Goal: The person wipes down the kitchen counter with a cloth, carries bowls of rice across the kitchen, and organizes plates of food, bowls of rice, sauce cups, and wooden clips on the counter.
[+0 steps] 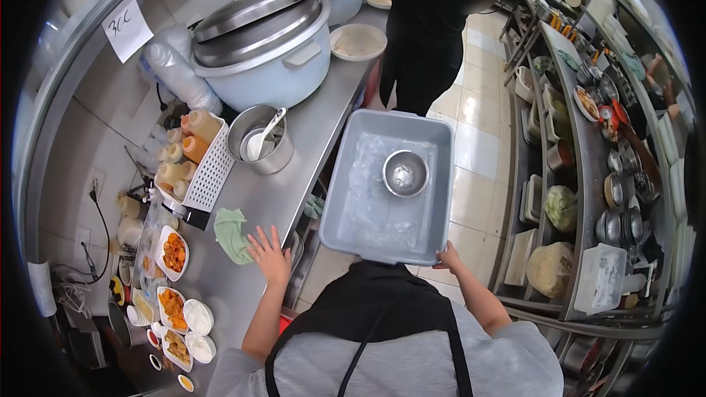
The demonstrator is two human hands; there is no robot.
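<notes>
My left hand (270, 256) is spread with its fingers apart over the edge of the steel counter, beside a crumpled green cloth (234, 236). Its fingertips are close to the cloth; I cannot tell whether they touch it. Down at the near right corner of a grey plastic tub (446, 176), my right hand (447, 256) grips the rim. The tub's near side is at my black apron. Inside it sits a small round metal bowl (405, 173), with whitish residue on the tub's floor around it.
On the counter (278, 190) stand a large rice cooker (272, 77), a steel pot (261, 148) with a white ladle, a white basket (209, 169) of sauce bottles and several filled dishes (173, 252). A person in black (423, 37) stands ahead. Shelving (570, 191) lines the right.
</notes>
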